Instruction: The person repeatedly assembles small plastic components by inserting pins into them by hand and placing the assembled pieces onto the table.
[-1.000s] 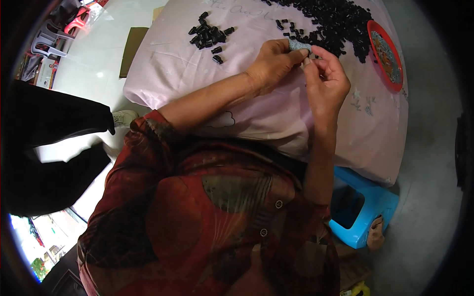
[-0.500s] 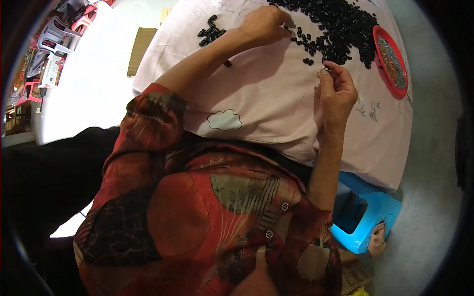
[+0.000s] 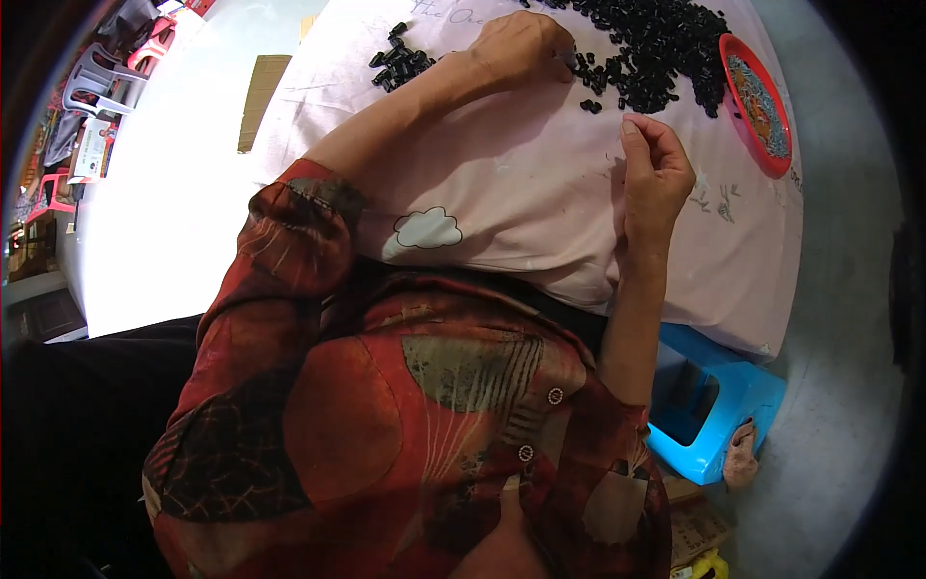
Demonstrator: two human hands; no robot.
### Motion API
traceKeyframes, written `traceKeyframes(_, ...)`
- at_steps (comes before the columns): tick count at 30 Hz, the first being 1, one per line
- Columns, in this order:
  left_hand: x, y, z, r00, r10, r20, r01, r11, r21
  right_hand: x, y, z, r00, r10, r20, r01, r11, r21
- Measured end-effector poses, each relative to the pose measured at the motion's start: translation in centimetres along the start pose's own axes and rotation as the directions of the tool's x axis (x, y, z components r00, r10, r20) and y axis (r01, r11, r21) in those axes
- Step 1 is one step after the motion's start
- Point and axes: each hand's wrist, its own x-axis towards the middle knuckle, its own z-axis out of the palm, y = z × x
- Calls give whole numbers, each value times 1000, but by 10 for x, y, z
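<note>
My left hand [image 3: 526, 48] reaches across the table, its fingers curled down at the near left edge of a heap of small black plastic pieces [image 3: 666, 58]. What its fingertips hold, if anything, is hidden beneath the hand. Lower and to the right, my right hand [image 3: 658, 169] is raised over the cloth with thumb and forefinger pinched together. Anything between those tips is too small to make out. A pair of loose black pieces [image 3: 590, 106] lies between the two hands. Beyond my left forearm sits a smaller group of black pieces [image 3: 400, 66].
A pink cloth [image 3: 531, 193] covers the table. At its right edge stands a red basin [image 3: 783, 164] holding small grey and orange bits. A blue plastic stool [image 3: 714, 463] is below the right side. Cardboard [image 3: 260, 101] and grey chairs [image 3: 96, 77] are on the left.
The whole view has shifted slightly, so the table sits a little higher and further left. Both hands keep nearly the same places; the dark piece by my right fingertips no longer shows.
</note>
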Motion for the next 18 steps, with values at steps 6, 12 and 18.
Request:
traceKeyframes(6, -9, -14, 9, 994, 21, -103, -43, 975, -217, -2, -6, 5, 1000, 4, 2, -4, 1000, -28)
traceKeyframes(12, -10, -15, -7, 987, 56, -153, -102, 944, -313, -2, -7, 4, 999, 42, 27, -42, 999, 0)
traceKeyframes(18, -22, 1, -9, 988, -24, 151, 142, 516, -845, 1, -10, 2, 995, 98, 10, -98, 987, 124)
